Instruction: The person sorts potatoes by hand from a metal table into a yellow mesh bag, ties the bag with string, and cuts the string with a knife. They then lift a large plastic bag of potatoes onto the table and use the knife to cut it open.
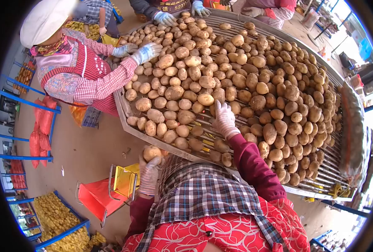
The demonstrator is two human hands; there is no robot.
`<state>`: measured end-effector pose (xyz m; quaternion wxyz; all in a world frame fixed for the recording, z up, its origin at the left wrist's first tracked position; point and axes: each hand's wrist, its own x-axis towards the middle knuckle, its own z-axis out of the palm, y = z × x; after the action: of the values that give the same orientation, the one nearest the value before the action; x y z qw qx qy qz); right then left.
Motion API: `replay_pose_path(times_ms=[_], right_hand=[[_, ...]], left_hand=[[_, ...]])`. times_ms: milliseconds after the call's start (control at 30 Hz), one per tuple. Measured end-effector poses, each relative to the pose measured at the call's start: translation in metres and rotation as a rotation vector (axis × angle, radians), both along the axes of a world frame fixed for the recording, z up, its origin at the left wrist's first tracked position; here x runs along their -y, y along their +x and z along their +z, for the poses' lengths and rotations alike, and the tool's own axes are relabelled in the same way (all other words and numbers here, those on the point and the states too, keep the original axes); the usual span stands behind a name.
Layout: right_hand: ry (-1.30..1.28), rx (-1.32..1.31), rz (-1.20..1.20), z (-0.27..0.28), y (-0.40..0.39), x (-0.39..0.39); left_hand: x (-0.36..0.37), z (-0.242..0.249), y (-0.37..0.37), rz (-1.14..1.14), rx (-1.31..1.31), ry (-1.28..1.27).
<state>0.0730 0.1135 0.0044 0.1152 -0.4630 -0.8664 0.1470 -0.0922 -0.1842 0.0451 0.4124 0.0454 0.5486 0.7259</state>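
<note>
Left hand (148, 174): grip clamped on potato (152, 152), below slatted worktop's edge (166, 145); floor (98, 145) spreads leftward. Right hand (225, 120), mid-frame: grip, cannot tell.

right hand (224, 121): pale pinkish-white glove (227, 128), faint stripes | left hand (148, 173): similar pale striped glove (148, 185) | sleeves (255, 166): long, deep maroon | apron (207, 191): dark plaid crossed by white and light-blue lines | red garment (182, 233): looping white line pattern, small dark round button-like piece (208, 233)

potatoes (239, 80): tan, roundish, spread over slatted tray (312, 193) | held potato (152, 152): in left hand (149, 174), beside tray
</note>
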Motion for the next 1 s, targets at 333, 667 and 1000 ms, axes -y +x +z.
replay_pose_path(times_ms=[333,667,1000], right_hand=[[-0.545,-0.466,-0.003,0.022,0.008,-0.019],[0.366,-0.442,-0.225,0.099,0.118,-0.011],[0.513,-0.430,-0.954,0.014,0.314,0.014]], left_hand=[[0.193,-0.119,-0.103,0.850,-0.081,-0.516],[0.152,-0.137,-0.135,0.384,-0.934,-0.992],[-0.166,0.035,0.118,-0.889,-1.551,0.486]])
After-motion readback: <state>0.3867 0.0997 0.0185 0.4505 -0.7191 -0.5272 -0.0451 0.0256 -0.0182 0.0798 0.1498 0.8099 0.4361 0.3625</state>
